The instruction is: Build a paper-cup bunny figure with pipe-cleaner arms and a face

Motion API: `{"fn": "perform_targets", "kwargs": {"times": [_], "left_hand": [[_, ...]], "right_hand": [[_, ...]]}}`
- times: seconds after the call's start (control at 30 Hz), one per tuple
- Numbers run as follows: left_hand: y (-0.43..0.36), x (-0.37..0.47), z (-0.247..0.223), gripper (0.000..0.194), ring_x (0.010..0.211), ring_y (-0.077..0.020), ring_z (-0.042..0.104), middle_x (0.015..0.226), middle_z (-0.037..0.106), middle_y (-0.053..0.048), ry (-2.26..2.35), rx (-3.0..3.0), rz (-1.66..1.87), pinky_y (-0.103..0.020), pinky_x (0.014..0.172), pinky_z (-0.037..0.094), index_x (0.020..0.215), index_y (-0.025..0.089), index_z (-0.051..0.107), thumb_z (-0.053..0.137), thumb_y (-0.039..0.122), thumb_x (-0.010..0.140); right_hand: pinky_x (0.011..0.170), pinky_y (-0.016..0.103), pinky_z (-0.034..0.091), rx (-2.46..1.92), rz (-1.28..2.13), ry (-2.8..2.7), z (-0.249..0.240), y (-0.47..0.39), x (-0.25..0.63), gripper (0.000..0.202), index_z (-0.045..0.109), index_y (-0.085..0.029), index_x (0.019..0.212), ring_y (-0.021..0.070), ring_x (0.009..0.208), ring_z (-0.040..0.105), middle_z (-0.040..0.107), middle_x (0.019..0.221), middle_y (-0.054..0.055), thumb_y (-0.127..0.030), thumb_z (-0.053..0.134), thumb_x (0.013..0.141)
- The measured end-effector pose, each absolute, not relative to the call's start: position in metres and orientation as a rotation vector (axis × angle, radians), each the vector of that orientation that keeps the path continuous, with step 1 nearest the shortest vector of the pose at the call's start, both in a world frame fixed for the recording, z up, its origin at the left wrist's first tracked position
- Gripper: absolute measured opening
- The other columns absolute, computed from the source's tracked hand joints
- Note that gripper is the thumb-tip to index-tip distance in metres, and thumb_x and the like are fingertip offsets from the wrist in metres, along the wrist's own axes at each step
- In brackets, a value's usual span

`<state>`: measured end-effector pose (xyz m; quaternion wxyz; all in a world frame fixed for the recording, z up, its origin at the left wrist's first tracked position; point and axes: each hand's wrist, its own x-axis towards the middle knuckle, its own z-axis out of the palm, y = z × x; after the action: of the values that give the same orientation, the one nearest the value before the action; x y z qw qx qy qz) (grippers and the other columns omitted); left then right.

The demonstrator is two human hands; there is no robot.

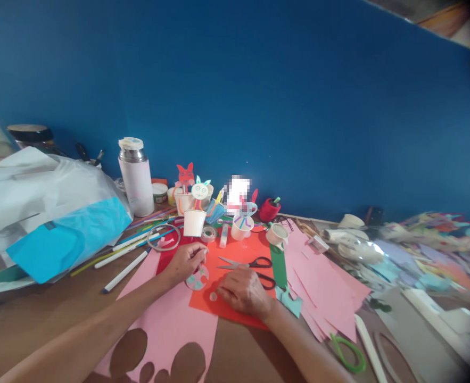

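My left hand (187, 261) is closed in a pinch above a small lidded-looking dish (197, 279) with pale green and red bits on it. What the fingertips hold, if anything, is too small to make out. My right hand (246, 291) rests on the orange paper (235, 314) with its fingers curled inward, and their grip is hidden. Just left of its fingertips lies a small pale round piece (213, 296). Open black-handled scissors (242, 264) lie right behind this hand, partly covered by it. Under my left forearm spreads pink paper (166, 319) with round holes cut out.
Paper cups with animal faces (194, 222) stand at the back, near a tape roll (209, 234) and a white mug (278, 234). A flask (136, 178), markers (125, 272) and a plastic bag (79, 181) are left. Pink sheets (322, 282) and paper scraps (418, 250) lie right.
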<state>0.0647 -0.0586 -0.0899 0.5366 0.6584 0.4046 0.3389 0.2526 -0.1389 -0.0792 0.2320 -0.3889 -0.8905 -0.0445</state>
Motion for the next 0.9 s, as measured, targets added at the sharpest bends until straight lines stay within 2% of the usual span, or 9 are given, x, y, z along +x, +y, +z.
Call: {"fn": "perform_targets", "kwargs": {"times": [0.3,0.47,0.9], "left_hand": [[-0.06,0.065,-0.083,0.023,0.044,-0.0076,0.047,0.059,0.053,0.002,1.0,1.537,0.811,-0.018,0.04,0.035,0.076,0.015,0.054,0.045,0.036,0.076],[-0.061,0.064,-0.082,0.023,0.043,-0.0068,0.045,0.057,0.051,0.003,0.991,1.551,0.834,-0.018,0.04,0.035,0.071,0.015,0.052,0.044,0.036,0.077],[-0.066,0.063,-0.08,0.024,0.045,-0.0075,0.045,0.057,0.05,0.003,0.973,1.658,0.881,-0.019,0.044,0.036,0.073,0.015,0.054,0.043,0.035,0.078]], "right_hand": [[0.062,0.024,0.034,-1.342,-0.125,-2.255,-0.069,-0.131,0.301,0.023,0.062,-0.016,0.071,0.0106,0.061,0.054,0.062,0.064,0.002,-0.022,0.045,0.085],[0.064,0.024,0.035,-1.357,-0.172,-2.24,-0.071,-0.14,0.311,0.022,0.062,-0.016,0.072,0.0114,0.064,0.055,0.062,0.066,0.003,-0.022,0.045,0.085],[0.063,0.024,0.034,-1.322,-0.16,-2.225,-0.088,-0.144,0.303,0.017,0.062,-0.017,0.074,0.0118,0.063,0.055,0.062,0.064,0.003,-0.02,0.047,0.083]]}}
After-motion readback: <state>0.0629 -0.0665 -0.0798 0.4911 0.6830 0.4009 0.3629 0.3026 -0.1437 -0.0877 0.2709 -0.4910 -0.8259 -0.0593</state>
